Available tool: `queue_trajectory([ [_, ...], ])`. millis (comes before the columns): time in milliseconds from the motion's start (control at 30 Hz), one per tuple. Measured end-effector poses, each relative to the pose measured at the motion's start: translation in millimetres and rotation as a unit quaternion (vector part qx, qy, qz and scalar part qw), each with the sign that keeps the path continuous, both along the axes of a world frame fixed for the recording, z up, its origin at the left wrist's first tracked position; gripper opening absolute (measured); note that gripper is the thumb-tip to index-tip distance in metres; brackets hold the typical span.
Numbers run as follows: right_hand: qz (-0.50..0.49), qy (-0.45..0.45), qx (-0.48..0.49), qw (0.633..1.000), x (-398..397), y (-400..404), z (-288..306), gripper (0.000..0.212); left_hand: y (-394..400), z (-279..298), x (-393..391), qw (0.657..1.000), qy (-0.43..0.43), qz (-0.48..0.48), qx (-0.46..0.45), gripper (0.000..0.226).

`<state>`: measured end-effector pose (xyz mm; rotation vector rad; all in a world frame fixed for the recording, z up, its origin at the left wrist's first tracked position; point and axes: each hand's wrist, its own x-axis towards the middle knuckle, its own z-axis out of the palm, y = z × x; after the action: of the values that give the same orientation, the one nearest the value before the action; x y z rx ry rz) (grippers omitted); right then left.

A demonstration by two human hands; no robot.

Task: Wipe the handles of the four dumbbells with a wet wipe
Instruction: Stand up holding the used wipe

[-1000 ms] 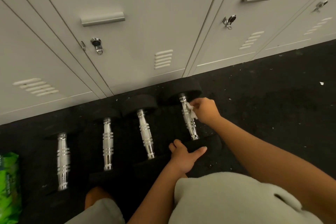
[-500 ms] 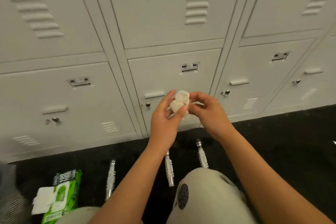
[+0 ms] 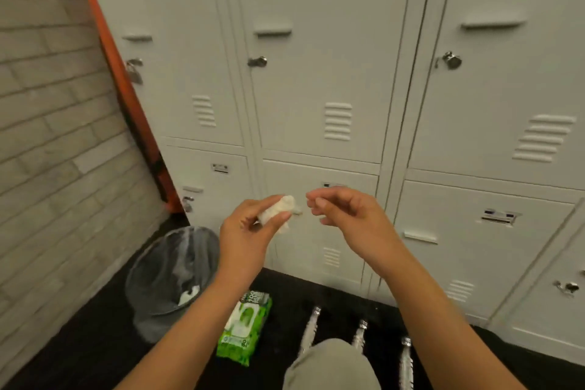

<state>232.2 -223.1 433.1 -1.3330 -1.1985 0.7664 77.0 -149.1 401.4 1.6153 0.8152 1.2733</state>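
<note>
The wadded wet wipe (image 3: 278, 210) is pinched in the grip of the left hand (image 3: 250, 231), with the thumb closed over the near side and the fingers curled behind it; most of the wad protrudes above and to the right of the thumb. The right hand (image 3: 343, 215) is held just beside the wad, apart from it by a small gap, its fingers loosely curled and its thumb and forefinger nearly closed on nothing. Both hands are raised in front of the lockers (image 3: 319, 73), well above the floor (image 3: 95, 342).

Well below the grip and to its right, three chrome dumbbell handles (image 3: 311, 329) are seen lying side by side on the black floor, partly hidden by a knee; a fourth is not in view. No wipe is in contact with any handle at this moment. Whether the handles have been cleaned cannot be read from their surface. The balled state of the wipe and its position away from the handles suggest that wiping is finished or paused and that disposal is the step in hand.

Directly below the grip, a green wet-wipe pack (image 3: 243, 326) is lying flat on the floor. Below and to the left of the grip, a lined waste bin (image 3: 171, 279) is standing against the brick wall (image 3: 47, 136), with something white inside it.
</note>
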Motion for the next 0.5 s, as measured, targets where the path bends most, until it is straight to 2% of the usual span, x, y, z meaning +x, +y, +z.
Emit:
queue_trajectory([
  [67,0.004,-0.004,0.008,1.0,-19.0,14.7,4.8,0.018,25.3,-6.4,-35.4,0.999,0.014,0.049,-0.013,0.028],
  [167,0.016,-0.008,0.013,1.0,-43.3,32.9,8.9,0.021,70.6,-30.3,-88.7,0.987,0.103,0.103,-0.062,0.029],
  [267,0.029,-0.006,0.012,0.999,-59.9,45.2,8.3,0.025,114.6,-65.2,-140.9,0.957,0.211,0.166,-0.109,0.03],
  [333,0.035,-0.008,0.013,0.999,-64.7,51.8,5.5,0.027,137.1,-85.9,-167.2,0.935,0.253,0.208,-0.137,0.03],
  [500,0.04,-0.018,-0.001,0.999,-66.3,61.7,5.3,0.027,162.1,-112.6,-183.5,0.906,0.329,0.183,-0.193,0.05],
])
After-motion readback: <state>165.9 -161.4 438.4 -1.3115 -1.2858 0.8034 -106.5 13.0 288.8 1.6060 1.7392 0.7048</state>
